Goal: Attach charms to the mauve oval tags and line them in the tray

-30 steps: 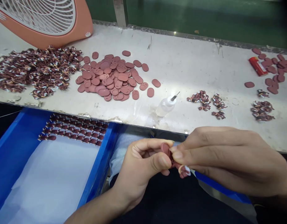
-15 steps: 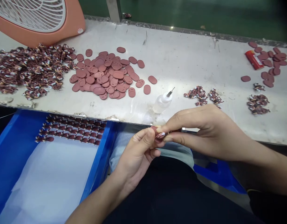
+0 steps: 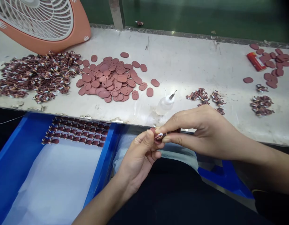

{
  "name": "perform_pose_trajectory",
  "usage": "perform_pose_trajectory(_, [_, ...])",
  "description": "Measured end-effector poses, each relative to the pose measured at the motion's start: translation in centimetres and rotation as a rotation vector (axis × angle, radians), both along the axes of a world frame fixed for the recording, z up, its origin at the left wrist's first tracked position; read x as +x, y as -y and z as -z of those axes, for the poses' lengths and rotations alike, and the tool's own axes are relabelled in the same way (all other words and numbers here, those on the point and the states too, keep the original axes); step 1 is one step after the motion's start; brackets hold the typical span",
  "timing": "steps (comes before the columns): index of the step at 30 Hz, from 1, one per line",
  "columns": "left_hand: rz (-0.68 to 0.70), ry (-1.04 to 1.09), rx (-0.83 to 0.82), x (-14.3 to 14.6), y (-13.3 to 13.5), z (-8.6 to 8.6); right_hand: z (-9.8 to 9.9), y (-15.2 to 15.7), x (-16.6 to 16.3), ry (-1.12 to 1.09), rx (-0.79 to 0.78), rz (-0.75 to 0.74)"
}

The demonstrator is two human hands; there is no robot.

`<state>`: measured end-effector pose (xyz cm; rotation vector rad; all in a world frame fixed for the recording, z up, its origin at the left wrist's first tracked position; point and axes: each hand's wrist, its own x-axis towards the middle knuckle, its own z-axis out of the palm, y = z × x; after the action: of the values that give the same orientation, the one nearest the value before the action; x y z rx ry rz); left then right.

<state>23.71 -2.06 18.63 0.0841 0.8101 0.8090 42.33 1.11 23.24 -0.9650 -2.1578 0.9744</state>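
Note:
My left hand (image 3: 138,157) and my right hand (image 3: 200,129) meet just below the bench edge, both pinched on one small reddish-brown piece (image 3: 158,135) with a pale patch. Thumbs and forefingers of both hands press on it from either side, so most of it is hidden. A pile of flat reddish-brown oval discs (image 3: 114,81) lies on the white bench (image 3: 186,65) beyond my left hand. A heap of small dark brown figures (image 3: 36,75) lies left of the discs.
A clear squeeze bottle with a needle tip (image 3: 165,104) lies on the bench near my right hand. A blue tray (image 3: 15,150) lined with white paper holds rows of finished pieces (image 3: 76,131). An orange fan (image 3: 41,22) stands back left. More discs (image 3: 273,67), a red lighter (image 3: 255,61) and small heaps (image 3: 261,104) sit right.
Both hands rose from my lap toward the bench edge with the piece, and the right hand moved farther from the camera. In the last half second they have hardly moved.

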Motion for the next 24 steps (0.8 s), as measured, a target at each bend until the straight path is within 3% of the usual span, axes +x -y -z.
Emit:
perform_pose_trajectory(11, [0.075,0.103,0.050,-1.2,-0.1,1.3,-0.5,0.3,-0.8,0.033,-0.006,-0.010])
perform_pose_trajectory(17, [0.119,0.182,0.001,-1.8,0.0,1.6,-0.1,0.7,-1.3,-0.051,0.075,0.111])
perform_pose_trajectory(24, [0.111,0.225,-0.059,-2.6,0.2,1.7,0.6,1.2,-2.5,-0.116,-0.022,0.103])
